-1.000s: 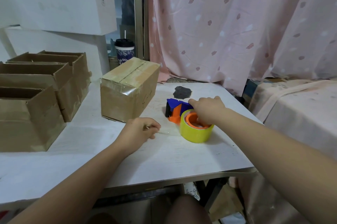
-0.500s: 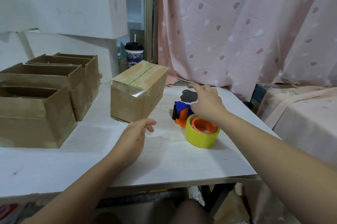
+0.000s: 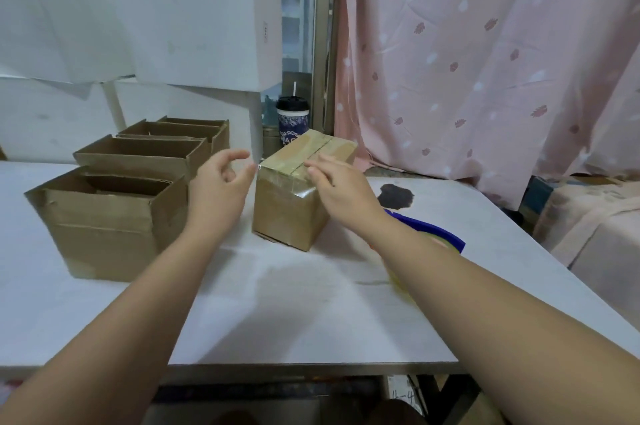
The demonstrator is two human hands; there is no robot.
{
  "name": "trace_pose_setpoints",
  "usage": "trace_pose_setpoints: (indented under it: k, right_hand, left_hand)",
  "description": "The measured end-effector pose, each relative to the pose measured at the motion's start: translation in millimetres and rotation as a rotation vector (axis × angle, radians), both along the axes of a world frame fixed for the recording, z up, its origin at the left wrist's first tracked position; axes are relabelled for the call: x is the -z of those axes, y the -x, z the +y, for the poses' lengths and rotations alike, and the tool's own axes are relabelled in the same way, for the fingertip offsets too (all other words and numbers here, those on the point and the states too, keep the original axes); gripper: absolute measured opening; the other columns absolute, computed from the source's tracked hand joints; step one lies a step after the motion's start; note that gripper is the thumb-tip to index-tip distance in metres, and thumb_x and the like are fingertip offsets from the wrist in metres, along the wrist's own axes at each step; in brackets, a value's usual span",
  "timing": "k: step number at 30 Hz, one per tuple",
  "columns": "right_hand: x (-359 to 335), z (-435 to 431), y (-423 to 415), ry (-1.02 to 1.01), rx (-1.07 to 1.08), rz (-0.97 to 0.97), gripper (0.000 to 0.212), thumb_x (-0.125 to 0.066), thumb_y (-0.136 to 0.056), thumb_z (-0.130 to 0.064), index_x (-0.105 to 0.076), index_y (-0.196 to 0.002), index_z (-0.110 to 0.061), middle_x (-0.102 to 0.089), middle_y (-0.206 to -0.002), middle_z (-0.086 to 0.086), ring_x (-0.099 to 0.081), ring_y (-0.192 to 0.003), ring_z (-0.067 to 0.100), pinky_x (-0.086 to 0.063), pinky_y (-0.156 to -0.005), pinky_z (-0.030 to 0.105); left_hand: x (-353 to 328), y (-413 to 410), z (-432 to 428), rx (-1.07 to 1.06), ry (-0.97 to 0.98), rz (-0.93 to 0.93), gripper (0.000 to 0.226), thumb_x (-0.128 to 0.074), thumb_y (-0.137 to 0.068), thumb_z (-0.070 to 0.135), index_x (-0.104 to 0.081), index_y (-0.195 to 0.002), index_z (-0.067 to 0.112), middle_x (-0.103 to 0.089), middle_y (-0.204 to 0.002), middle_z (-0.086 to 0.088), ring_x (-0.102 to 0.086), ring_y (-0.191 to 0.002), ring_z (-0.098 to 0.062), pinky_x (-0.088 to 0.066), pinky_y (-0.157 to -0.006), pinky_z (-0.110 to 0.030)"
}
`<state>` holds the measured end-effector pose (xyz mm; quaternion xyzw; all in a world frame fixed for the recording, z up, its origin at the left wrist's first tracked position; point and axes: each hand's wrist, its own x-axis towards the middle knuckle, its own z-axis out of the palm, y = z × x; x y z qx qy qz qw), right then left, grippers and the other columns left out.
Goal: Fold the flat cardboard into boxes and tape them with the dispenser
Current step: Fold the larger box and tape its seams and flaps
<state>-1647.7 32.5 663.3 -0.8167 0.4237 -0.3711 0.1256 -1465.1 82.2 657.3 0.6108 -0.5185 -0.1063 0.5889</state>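
Observation:
A taped, closed cardboard box [image 3: 291, 213] stands on the white table [image 3: 277, 313]. My left hand [image 3: 216, 189] hovers just left of the box with loosely curled fingers, holding nothing. My right hand [image 3: 341, 187] reaches over the box's near right top edge, fingers extended; whether they touch the tape is unclear. The tape dispenser [image 3: 433, 234], blue with a yellow roll, lies on the table right of the box, mostly hidden behind my right forearm.
Several open-topped cardboard boxes [image 3: 114, 216] stand in a row at the left. White boxes [image 3: 194, 22] are stacked behind them. A lidded cup [image 3: 292, 119] stands behind the taped box. A dark stain [image 3: 396, 196] marks the table. A pink curtain [image 3: 485, 54] hangs at right.
My right hand has left the tape dispenser and moved left to the taped box. My left hand has lifted off the table toward the box's left side. The view has shifted right and up.

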Motion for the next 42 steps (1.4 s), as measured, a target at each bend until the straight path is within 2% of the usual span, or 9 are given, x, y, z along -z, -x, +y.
trace_pose_setpoints:
  k: [6, 12, 18, 23, 28, 31, 35, 38, 42]
  right_hand:
    - [12, -4, -3, -0.059, -0.013, -0.061, 0.032, -0.043, -0.101, -0.024, -0.061, -0.129, -0.021, -0.046, -0.146, 0.004, -0.027, -0.141, 0.018, -0.013, -0.101, 0.012]
    - [9, -6, -2, -0.237, -0.139, -0.235, 0.031, -0.04, -0.102, -0.015, -0.066, -0.119, -0.019, -0.048, -0.144, -0.003, -0.03, -0.139, 0.008, -0.021, -0.113, 0.025]
    - [4, -13, 10, -0.527, -0.245, -0.532, 0.037, -0.038, -0.101, -0.004, -0.069, -0.092, -0.021, -0.062, -0.119, -0.015, -0.054, -0.116, 0.002, -0.056, -0.087, 0.031]
    - [11, -12, 11, -0.474, -0.263, -0.471, 0.066, -0.029, -0.08, 0.027, -0.066, -0.093, -0.026, -0.055, -0.122, -0.015, -0.054, -0.111, 0.001, -0.055, -0.072, 0.018]
    - [17, -12, 17, -0.274, -0.205, -0.264, 0.054, -0.042, -0.083, 0.014, -0.063, -0.109, -0.028, -0.052, -0.129, -0.02, -0.054, -0.094, -0.02, -0.045, -0.088, 0.008]
    - [13, -12, 21, -0.232, -0.202, -0.177, 0.045, -0.048, -0.088, 0.005, -0.063, -0.116, -0.027, -0.053, -0.134, -0.019, -0.057, -0.097, -0.015, -0.04, -0.091, 0.004]
    - [8, -10, 30, -0.173, -0.192, -0.004, 0.052, -0.05, -0.09, 0.002, -0.058, -0.13, -0.029, -0.047, -0.14, -0.02, -0.059, -0.106, -0.004, -0.037, -0.088, 0.0]
    - [3, -9, 33, -0.144, -0.206, 0.054, 0.054, -0.053, -0.088, 0.0, -0.056, -0.132, -0.03, -0.046, -0.142, -0.017, -0.06, -0.109, 0.0, -0.042, -0.098, 0.014]
    - [-3, -9, 35, -0.177, -0.234, 0.072, 0.05, -0.057, -0.088, -0.007, -0.055, -0.132, -0.031, -0.045, -0.14, -0.02, -0.06, -0.11, 0.001, -0.044, -0.101, 0.022]
  left_hand:
    - [3, -1, -11, 0.189, -0.085, -0.102, 0.027, -0.052, -0.096, 0.031, -0.065, -0.119, 0.027, -0.063, -0.115, 0.01, -0.052, -0.112, -0.007, -0.039, -0.098, -0.029]
    - [19, 4, 7, 0.069, 0.056, -0.079, 0.024, -0.051, -0.097, 0.023, -0.063, -0.104, 0.042, -0.06, -0.096, 0.019, -0.053, -0.09, 0.007, -0.035, -0.07, -0.001]
    - [20, -17, 10, 0.117, 0.026, -0.072, 0.024, -0.053, -0.096, 0.022, -0.065, -0.102, 0.041, -0.063, -0.095, 0.023, -0.056, -0.091, -0.001, -0.041, -0.079, -0.016]
    - [26, -21, 10, 0.101, 0.069, -0.241, 0.035, -0.057, -0.092, 0.004, -0.066, -0.107, 0.034, -0.058, -0.1, 0.026, -0.052, -0.085, 0.009, -0.037, -0.069, -0.002]
    - [31, -22, 12, 0.137, 0.099, -0.316, 0.032, -0.055, -0.092, 0.001, -0.066, -0.113, 0.023, -0.051, -0.125, 0.023, -0.051, -0.106, 0.01, -0.039, -0.082, -0.004]
    - [29, -26, 14, 0.154, 0.093, -0.357, 0.029, -0.057, -0.092, 0.007, -0.065, -0.115, 0.023, -0.053, -0.122, 0.026, -0.054, -0.11, 0.004, -0.039, -0.086, -0.005]
    - [30, -30, 14, 0.166, 0.078, -0.402, 0.029, -0.063, -0.088, 0.012, -0.064, -0.114, 0.025, -0.052, -0.118, 0.033, -0.053, -0.065, -0.003, -0.042, -0.067, -0.006]
    - [31, -28, 10, 0.128, 0.085, -0.407, 0.026, -0.066, -0.087, 0.013, -0.065, -0.111, 0.023, -0.056, -0.119, 0.028, -0.047, -0.058, -0.028, -0.041, -0.062, -0.01]
    - [33, -28, 8, 0.127, 0.106, -0.391, 0.024, -0.066, -0.086, 0.012, -0.066, -0.108, 0.022, -0.057, -0.12, 0.027, -0.043, -0.055, -0.023, -0.039, -0.058, -0.009]
